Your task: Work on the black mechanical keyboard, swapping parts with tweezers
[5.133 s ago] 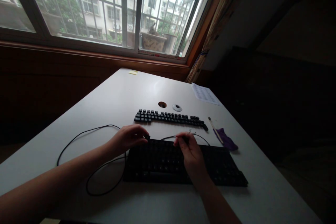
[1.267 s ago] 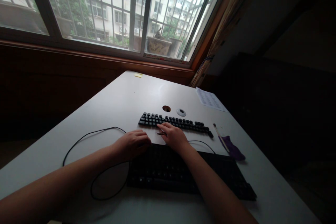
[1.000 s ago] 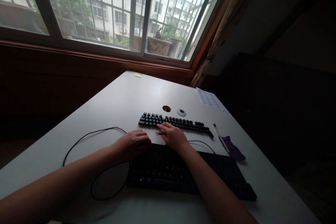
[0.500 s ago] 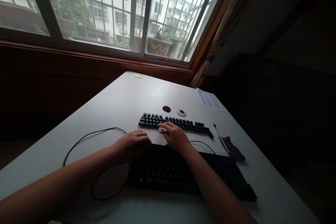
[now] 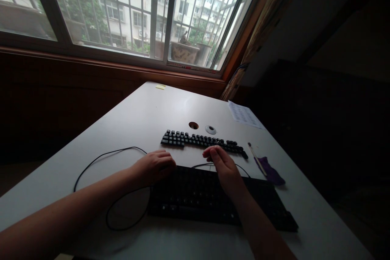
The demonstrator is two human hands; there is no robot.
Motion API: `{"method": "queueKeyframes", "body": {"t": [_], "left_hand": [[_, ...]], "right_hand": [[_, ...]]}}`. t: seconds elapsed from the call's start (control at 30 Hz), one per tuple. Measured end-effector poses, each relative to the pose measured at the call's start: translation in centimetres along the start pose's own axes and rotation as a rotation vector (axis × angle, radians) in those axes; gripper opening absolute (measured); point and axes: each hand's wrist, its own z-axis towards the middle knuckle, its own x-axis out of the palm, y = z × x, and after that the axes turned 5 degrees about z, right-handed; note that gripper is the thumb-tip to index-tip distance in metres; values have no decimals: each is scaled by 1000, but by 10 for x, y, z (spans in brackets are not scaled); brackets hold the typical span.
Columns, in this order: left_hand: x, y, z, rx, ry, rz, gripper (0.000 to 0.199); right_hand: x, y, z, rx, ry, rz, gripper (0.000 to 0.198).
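Keyboard (image 5: 198, 201), one, black, wide: lay flat on the white worktop (image 5: 128, 130), its keys mostly too dark to read singly. Left hand (image 5: 156, 166): curled, at the keyboard's far left corner; whether it clasped anything could not be told. Right hand (image 5: 224, 166): thumb and fingers drawn together over the keyboard's far edge, well apart from the left; its grip, if any, could not be made out. Keycaps (image 5: 201, 140), black, loose: set in rows just beyond the keyboard. Cable (image 5: 106, 219), thin, black: looped left of the keyboard, with a further stretch showing behind it. Purple cloth (image 5: 271, 172): beyond the keyboard's far right corner, a slender stick (image 5: 256, 157) with a dark tip lying partly over it. Pale ring (image 5: 207, 131) and round hole (image 5: 193, 125): side by side, beyond the keyboard and its keycaps. Printed sheet (image 5: 244, 114): well beyond the keyboard, to its right. Yellow slip (image 5: 160, 87): farthest from the keyboard.
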Motion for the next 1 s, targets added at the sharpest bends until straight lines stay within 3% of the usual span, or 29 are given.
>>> {"method": "queueKeyframes", "body": {"t": [0.3, 0.73, 1.0], "left_hand": [[-1, -1, 0, -12, 11, 7, 13], [-1, -1, 0, -3, 15, 6, 14], [0, 0, 0, -1, 9, 23, 12]], "right_hand": [[2, 17, -43, 8, 92, -80, 31], [15, 4, -51, -21, 216, -116, 21], [16, -13, -59, -138, 231, -209, 11]]}}
